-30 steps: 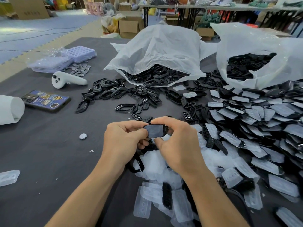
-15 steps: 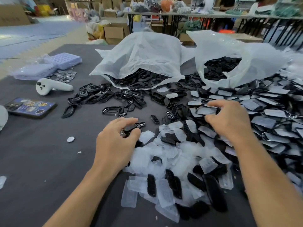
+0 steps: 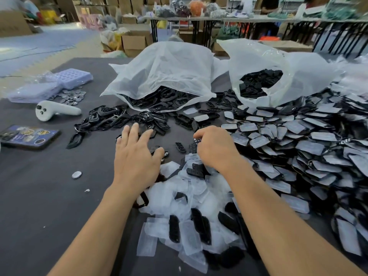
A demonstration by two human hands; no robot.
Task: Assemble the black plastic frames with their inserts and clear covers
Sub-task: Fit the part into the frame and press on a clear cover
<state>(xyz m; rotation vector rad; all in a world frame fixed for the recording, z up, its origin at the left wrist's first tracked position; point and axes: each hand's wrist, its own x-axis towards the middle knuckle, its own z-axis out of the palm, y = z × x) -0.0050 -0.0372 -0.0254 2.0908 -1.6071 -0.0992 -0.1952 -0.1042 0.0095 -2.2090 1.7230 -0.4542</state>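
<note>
Right hand (image 3: 216, 150) is swinging back from the 3 o'clock pile (image 3: 298, 148), pinching an insert (image 3: 196, 140); left hand (image 3: 136, 158), spread open and empty, is reaching toward frames (image 3: 111, 118) at 11 o'clock (next shell, likely). Covers (image 3: 175, 198) are waiting at 6.

Open passage over the near-left surface (image 3: 39, 216), one small disc (image 3: 76, 174) lying there. Clear-cover heap (image 3: 175, 198) blocks near centre; covered-frame pile (image 3: 298, 156) fills the right; plastic bags (image 3: 169, 72) close the far side.

Head view looks forward and down (close) over the table (image 3: 39, 196).
</note>
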